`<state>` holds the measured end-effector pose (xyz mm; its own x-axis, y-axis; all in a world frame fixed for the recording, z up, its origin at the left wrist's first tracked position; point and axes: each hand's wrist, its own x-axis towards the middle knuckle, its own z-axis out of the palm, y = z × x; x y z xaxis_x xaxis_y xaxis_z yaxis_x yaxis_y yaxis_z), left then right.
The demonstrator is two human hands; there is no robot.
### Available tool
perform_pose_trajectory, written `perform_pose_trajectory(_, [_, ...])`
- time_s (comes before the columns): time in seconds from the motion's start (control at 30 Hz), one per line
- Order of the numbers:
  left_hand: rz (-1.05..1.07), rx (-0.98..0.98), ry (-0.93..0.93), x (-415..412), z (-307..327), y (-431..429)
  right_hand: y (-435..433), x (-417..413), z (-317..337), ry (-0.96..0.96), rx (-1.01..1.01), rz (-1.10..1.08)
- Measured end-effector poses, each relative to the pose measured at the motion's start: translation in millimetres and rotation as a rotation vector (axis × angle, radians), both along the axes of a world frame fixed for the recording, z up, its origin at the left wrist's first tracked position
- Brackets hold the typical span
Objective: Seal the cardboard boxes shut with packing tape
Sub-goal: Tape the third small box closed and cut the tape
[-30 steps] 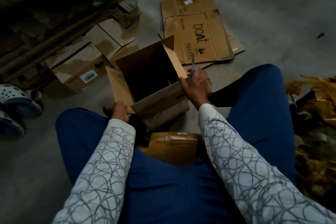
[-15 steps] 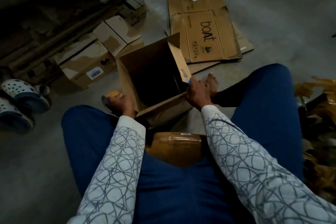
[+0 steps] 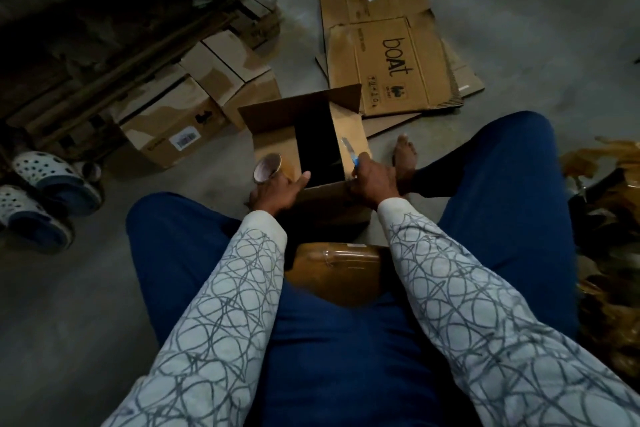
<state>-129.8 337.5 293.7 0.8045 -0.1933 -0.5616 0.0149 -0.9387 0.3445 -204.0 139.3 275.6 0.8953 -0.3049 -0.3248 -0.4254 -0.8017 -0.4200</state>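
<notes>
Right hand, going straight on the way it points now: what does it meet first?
The right hand, gripping a blue-handled cutter, points at the open box's right flap; that likely comes first, though depth is unclear. Flattened cardboard lies beyond.

Both arms reach forward, the left hand (image 3: 277,189) gripping a tape roll (image 3: 267,168), the right hand (image 3: 372,181) a blue-handled tool (image 3: 350,151).

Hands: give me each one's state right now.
Left hand: holds the tape roll, thumb on the open box edge.
Right hand: grips the blue-handled cutter at the box edge.
</notes>
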Motion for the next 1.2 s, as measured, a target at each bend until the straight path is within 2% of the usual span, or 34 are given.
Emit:
perform_pose_trajectory(0.07, [-0.022,-0.060,0.089,4,-2,2,0,1,-4,0.090,-0.005,0.041])
perform_pose_trajectory(0.17, [0.081,-0.244,0.146,4,-5,8,-4,4,-8,0.122,0.009,0.050])
perform_pose_trajectory(0.43, [0.197,-0.187,-0.293,5,-21,10,-22,35,-17,0.188,0.011,0.200])
perform_pose_trajectory(0.57, [0.342,-0.142,-0.354,10,-20,12,-33,51,-20,0.135,0.094,0.242])
perform_pose_trajectory(0.67, [0.525,-0.207,-0.361,7,-21,13,-34,52,-28,0.032,0.115,0.197])
perform_pose_trajectory(0.77, [0.609,-0.339,-0.309,0,-20,15,-28,55,-29,-0.021,0.124,0.150])
perform_pose_trajectory(0.87, [0.597,-0.401,-0.244,-10,-14,12,-29,58,-33,-0.058,0.156,0.083])
perform_pose_trajectory(0.93, [0.542,-0.416,-0.198,-15,-9,7,-28,53,-37,-0.109,0.129,0.007])
perform_pose_trajectory(1.0, [0.448,-0.412,-0.122,-20,-10,2,-23,45,-43,-0.160,0.021,-0.052])
perform_pose_trajectory(1.1, [0.273,-0.347,0.020,-24,-13,-4,-16,33,-53,-0.086,-0.078,-0.071])
perform_pose_trajectory(1.2, [0.208,-0.319,0.117,-22,-21,-5,-9,28,-63,-0.005,-0.053,-0.054])
